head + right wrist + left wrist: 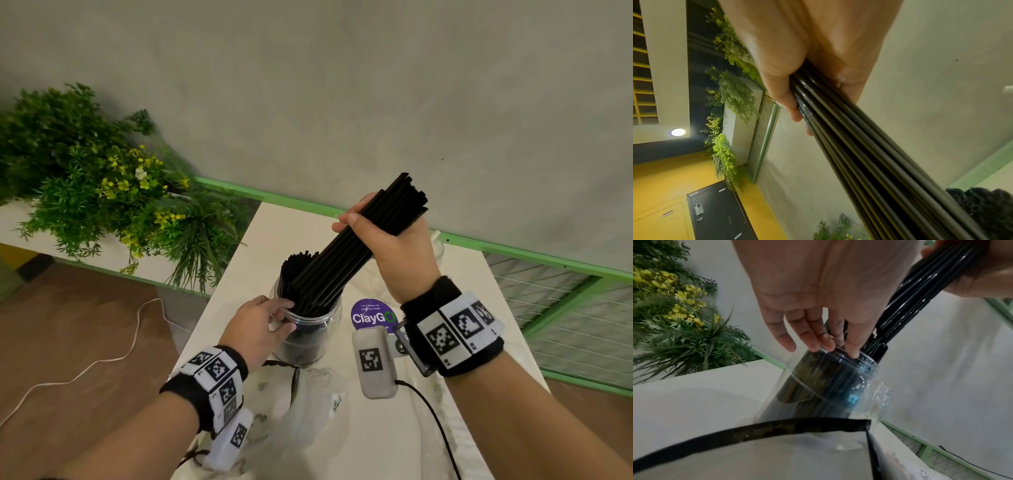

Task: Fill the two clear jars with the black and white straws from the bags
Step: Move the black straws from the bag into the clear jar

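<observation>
right hand fisted round slanted bundle of black plastic straws | tips entering crowded clear plastic jar | left hand fingers spread on jar's rim | risk: tips snag standing straws, jar tips

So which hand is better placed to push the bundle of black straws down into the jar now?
The right hand, I think. It already grips the bundle of black straws, whose lower ends are at the mouth of the clear jar. The left hand rests its fingers on the jar's rim, steadying it.
</observation>
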A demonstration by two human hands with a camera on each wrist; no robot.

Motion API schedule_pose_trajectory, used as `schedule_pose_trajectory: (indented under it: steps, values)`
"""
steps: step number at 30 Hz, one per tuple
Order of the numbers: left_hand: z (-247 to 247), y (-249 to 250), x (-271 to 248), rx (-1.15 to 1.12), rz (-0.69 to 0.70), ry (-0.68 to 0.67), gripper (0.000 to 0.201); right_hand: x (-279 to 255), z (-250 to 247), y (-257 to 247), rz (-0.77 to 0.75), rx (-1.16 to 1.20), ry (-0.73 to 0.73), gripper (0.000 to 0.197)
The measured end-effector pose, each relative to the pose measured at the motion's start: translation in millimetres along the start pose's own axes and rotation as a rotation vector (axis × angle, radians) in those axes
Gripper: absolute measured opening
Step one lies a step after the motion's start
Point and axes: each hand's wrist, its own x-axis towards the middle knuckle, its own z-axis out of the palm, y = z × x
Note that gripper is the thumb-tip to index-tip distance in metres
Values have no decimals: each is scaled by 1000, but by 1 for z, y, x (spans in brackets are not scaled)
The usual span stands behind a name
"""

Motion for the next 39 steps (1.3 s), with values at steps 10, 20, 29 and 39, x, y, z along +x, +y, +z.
schedule_pose_trajectory:
  steps: [10,20,29,39]
  values:
    - [-3,24,6,-81,13,-12,11,4,-7,-6,-32,-27,1,6]
    - [0,18,8,-100,-57,-88,26,4,-4,9,42,27,-13,16]
    - [-1,0,-8,-130,27,-67,25,18,13,38,112,-4,-66,6]
    - [-18,26,12,-292,0,163,22,13,22,55,109,-124,-137,7]
